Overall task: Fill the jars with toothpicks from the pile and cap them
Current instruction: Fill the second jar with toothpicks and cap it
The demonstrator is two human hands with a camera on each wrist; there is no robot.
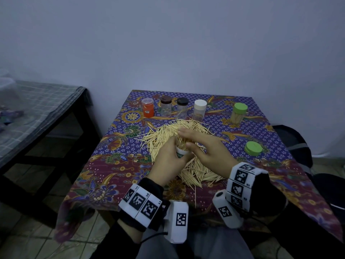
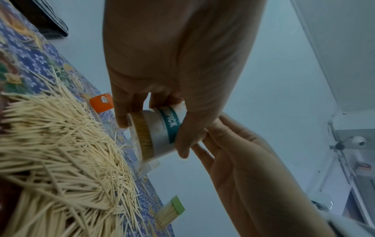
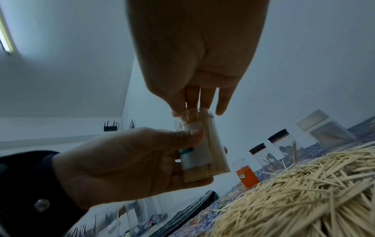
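Left hand [image 1: 169,156]: raised above the toothpick pile [image 1: 179,146], thumb and fingers wrapped round a clear jar [image 3: 199,150] with a white and teal label. Jar is uncapped, packed with toothpicks, and tilted in the left wrist view.

Right hand [image 1: 203,148]: palm down over the jar mouth, fingers nearly straight, fingertips [image 3: 221,109] at the rim on the toothpick ends. It grasps nothing.

Pile: loose toothpicks spread over the middle of the patterned tablecloth [image 1: 261,169], directly beneath both hands.

Loose green cap [image 1: 253,148]: flat on the cloth, right of the pile, well apart from the hands.

Far row: orange jar [image 1: 147,107], two dark-lidded jars [image 1: 165,106], white-lidded jar [image 1: 199,110]; a green-capped jar [image 1: 238,114] of toothpicks stands further right.
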